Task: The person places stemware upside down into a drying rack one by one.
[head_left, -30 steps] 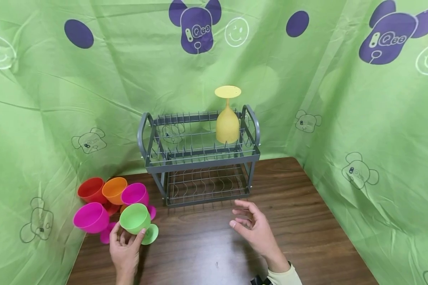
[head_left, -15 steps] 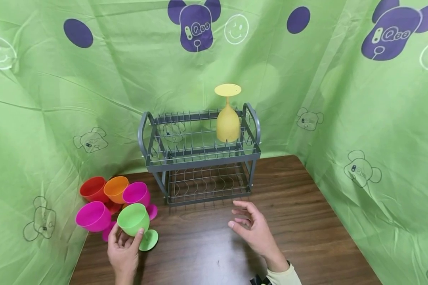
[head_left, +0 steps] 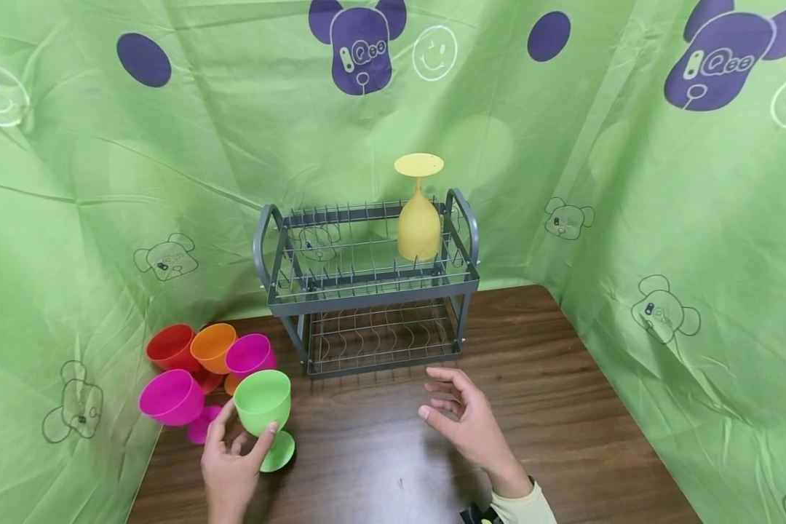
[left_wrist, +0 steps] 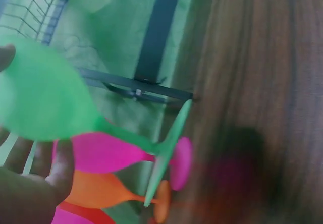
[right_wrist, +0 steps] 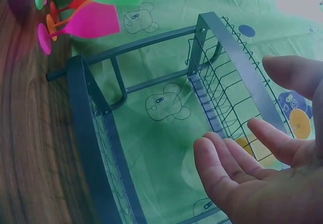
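Observation:
My left hand (head_left: 229, 462) grips the bowl of a light green goblet (head_left: 262, 404), thumb on the near side and fingers round the left. The goblet is nearly upright with its mouth up and its foot close over the table. In the left wrist view, the green goblet (left_wrist: 45, 93) overlaps a pink and an orange one behind it. My right hand (head_left: 471, 426) hovers in front of the rack, fingers loosely bent and holding nothing. A yellow goblet (head_left: 419, 229) stands upside down on the upper tier of the grey dish rack (head_left: 373, 298), at its right end.
At the table's left stand a red goblet (head_left: 172, 349), an orange goblet (head_left: 212, 349), a pink goblet (head_left: 250, 354) and another pink goblet (head_left: 172, 399), all mouth up. Green printed cloth (head_left: 249, 131) encloses the wooden table (head_left: 550, 393) behind and at the sides.
My left hand has moved the green goblet a little to the right, away from the pink ones, and the goblet has turned more upright. The right hand has stayed almost still.

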The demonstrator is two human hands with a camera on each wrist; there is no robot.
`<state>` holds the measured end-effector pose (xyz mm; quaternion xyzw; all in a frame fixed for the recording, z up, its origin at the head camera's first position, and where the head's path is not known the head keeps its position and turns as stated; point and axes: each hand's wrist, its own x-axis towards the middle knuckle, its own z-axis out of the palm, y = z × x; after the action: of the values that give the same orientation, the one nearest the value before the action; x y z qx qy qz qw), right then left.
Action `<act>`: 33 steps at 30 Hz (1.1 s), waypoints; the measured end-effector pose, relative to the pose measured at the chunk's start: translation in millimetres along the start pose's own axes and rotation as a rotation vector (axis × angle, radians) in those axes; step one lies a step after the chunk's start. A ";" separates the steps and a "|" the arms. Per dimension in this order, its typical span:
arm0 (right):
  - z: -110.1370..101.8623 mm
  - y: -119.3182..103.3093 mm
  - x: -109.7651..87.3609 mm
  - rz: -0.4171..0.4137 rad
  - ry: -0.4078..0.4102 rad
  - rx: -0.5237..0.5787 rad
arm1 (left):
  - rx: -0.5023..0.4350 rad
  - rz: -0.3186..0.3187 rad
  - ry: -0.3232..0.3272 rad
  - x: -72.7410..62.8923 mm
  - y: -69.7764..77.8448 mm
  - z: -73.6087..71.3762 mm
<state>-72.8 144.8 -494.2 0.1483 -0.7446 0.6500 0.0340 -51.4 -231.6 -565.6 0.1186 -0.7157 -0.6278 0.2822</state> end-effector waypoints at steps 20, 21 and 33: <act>3.2 -19.1 -5.3 -0.146 -0.136 -0.076 | 0.318 0.272 -0.475 -16.8 78.7 15.9; 4.3 -20.1 -5.2 -0.145 -0.138 -0.093 | 0.318 0.294 -0.497 -17.2 80.4 17.2; 19.7 -28.8 -6.4 -0.279 -0.287 -0.212 | 0.402 0.406 -0.810 -26.4 97.1 39.0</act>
<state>-56.3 123.5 -471.2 0.3362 -0.7782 0.5294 0.0327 -33.6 -167.5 -480.7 -0.2247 -0.8835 -0.4052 0.0693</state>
